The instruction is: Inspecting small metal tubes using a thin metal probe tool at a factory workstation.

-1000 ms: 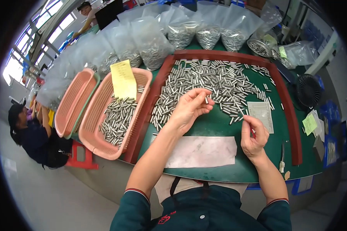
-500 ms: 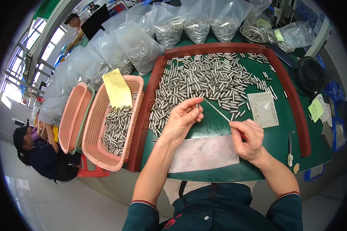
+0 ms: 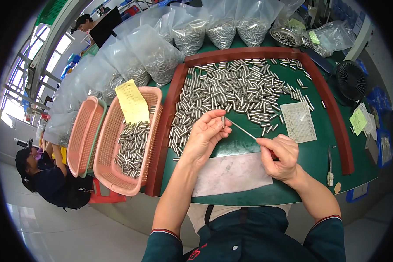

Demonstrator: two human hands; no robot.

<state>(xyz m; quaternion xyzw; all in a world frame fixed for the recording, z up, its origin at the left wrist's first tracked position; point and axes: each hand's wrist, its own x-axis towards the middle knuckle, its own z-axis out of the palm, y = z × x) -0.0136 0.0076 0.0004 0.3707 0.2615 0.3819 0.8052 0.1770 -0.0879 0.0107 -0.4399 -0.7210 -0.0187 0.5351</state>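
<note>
Between the thumb and fingers of my left hand (image 3: pixel 206 135) a small metal cylinder (image 3: pixel 223 122) is pinched, standing roughly upright. My right hand (image 3: pixel 280 156) grips a thin metal rod (image 3: pixel 242 129), and a bit of red shows inside the fist. The rod slants up and left, its tip close to the cylinder; whether they touch I cannot tell. Both hands are over the green table top (image 3: pixel 238 146), just in front of a wide heap of similar metal cylinders (image 3: pixel 231 87). Below my hands lies a stained whitish cloth or sheet (image 3: pixel 231 175).
A dark red frame (image 3: pixel 325 96) borders the heap. Left of it stand a pink basket (image 3: pixel 104 146) with cylinders and a yellow note (image 3: pixel 132 102), and another pink basket (image 3: pixel 81 139). Filled plastic bags (image 3: pixel 157 56) line the back. A printed sheet (image 3: pixel 298 122) and black fan (image 3: pixel 351 81) are right.
The rod's tip has dropped slightly, nearer the cylinder in my left hand. The cylinder shows more upright now. My hands have otherwise hardly moved.
</note>
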